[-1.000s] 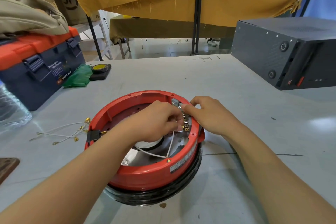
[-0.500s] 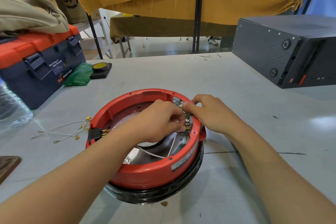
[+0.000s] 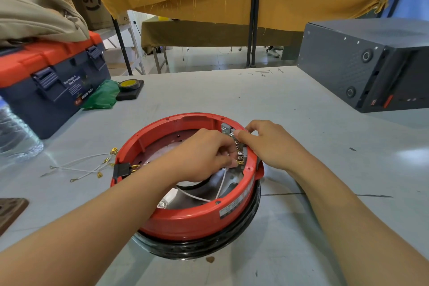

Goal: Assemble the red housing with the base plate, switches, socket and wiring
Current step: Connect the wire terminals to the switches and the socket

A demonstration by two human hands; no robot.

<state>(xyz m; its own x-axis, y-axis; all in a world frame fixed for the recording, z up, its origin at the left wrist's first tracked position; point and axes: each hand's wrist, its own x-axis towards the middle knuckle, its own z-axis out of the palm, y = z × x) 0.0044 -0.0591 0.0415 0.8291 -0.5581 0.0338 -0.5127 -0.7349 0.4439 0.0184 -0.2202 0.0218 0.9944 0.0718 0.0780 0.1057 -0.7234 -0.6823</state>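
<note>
Sitting open-side up on the grey table, the red housing holds white wires and a switch block. Left hand pinches a wire end; right hand fingers grip the block at the rim.

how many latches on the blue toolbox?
2. One latch near the camera on the toolbox front, the other farther along. Left end cropped; more may hide.

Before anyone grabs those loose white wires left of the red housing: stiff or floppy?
Probably floppy: the loose white wires are thin and lie in slack curves flat on the table. Likely very light, so a nudge would scatter them. Their small brass terminals may snag each other, so the bundle could lift together.
</note>
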